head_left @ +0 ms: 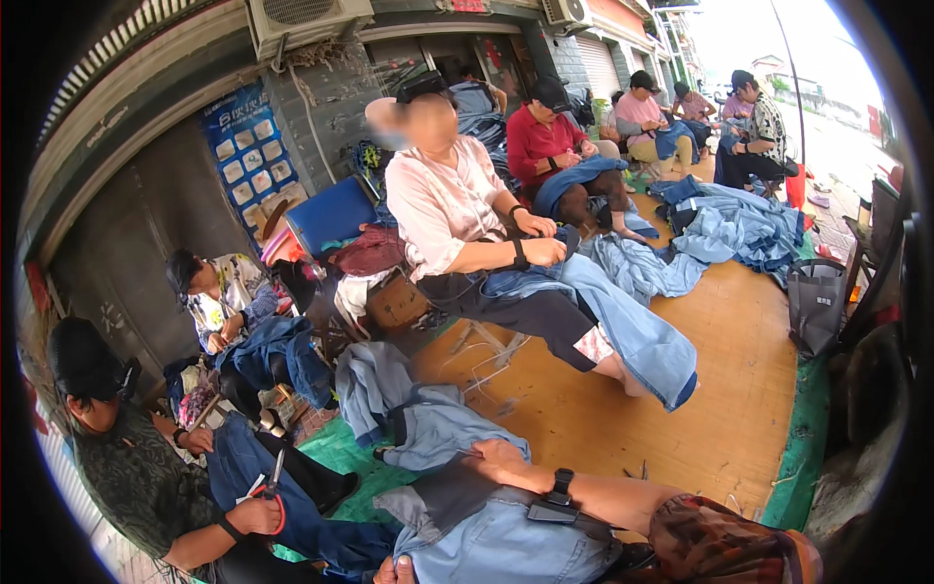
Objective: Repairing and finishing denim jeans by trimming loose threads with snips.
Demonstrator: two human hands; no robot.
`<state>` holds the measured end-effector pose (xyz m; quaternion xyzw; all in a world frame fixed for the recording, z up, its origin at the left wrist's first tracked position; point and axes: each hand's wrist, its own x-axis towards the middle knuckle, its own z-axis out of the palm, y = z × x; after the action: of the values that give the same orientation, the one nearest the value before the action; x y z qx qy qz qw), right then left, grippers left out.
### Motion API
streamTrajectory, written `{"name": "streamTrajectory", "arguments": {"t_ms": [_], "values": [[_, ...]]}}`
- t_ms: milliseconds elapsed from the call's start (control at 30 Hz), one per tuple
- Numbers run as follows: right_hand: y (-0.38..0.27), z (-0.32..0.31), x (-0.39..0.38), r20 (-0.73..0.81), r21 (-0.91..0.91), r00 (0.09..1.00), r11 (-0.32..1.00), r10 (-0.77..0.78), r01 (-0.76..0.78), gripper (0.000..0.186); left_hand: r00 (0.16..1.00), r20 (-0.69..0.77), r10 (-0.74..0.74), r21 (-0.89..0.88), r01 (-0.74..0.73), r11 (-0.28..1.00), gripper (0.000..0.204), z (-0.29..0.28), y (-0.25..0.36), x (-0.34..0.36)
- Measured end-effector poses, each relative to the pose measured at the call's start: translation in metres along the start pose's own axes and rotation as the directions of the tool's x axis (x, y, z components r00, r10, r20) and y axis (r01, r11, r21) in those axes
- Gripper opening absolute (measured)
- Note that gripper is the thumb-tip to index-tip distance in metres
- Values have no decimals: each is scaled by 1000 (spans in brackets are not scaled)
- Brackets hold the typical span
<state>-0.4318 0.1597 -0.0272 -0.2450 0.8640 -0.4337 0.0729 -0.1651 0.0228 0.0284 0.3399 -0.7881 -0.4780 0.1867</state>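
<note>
Light blue denim jeans (516, 545) with a dark grey cloth piece (443, 501) at one end lie before me at the lower edge. My right hand (504, 461), a black band on its wrist, reaches in from the lower right and is closed on the grey cloth; its fingertips are partly hidden. At the bottom edge, my left hand (394, 572) pinches the near side of the denim, most of that hand being cut off by the frame. More pale denim (428, 423) is heaped just beyond my right hand.
At left, a person holds red-handled scissors (277, 487) over dark blue jeans (243, 453). Opposite sits another person with light jeans (623, 326). Denim piles (730, 224) lie on the tan floor sheet (739, 389). A dark bag (815, 304) stands at right; other people sit farther back.
</note>
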Motion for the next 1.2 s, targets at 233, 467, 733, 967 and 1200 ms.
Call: {"name": "streamTrajectory", "arguments": {"t_ms": [233, 467, 733, 967, 1200], "values": [[-1, -2, -3, -11, 10, 1000, 1000, -25, 25, 39, 999, -33, 43, -186, -48, 981, 31, 5, -13, 4], [0, 0, -2, 2, -1, 1000, 1000, -1, 1, 38, 1000, 1, 24, -130, -24, 991, 27, 0, -5, 2], [3, 3, 0, -10, -2, 1000, 1000, -1, 1, 39, 1000, -20, 20, -172, -24, 985, 34, 3, -15, 4], [2, 3, 1, -12, 5, 1000, 1000, 4, -4, 38, 999, -24, 28, -156, -32, 987, 35, 2, -4, 1], [1, 2, 0, -3, 47, 1000, 999, 14, -14, 36, 998, 1, 63, -221, -61, 973, 30, 2, -11, 4]]}}
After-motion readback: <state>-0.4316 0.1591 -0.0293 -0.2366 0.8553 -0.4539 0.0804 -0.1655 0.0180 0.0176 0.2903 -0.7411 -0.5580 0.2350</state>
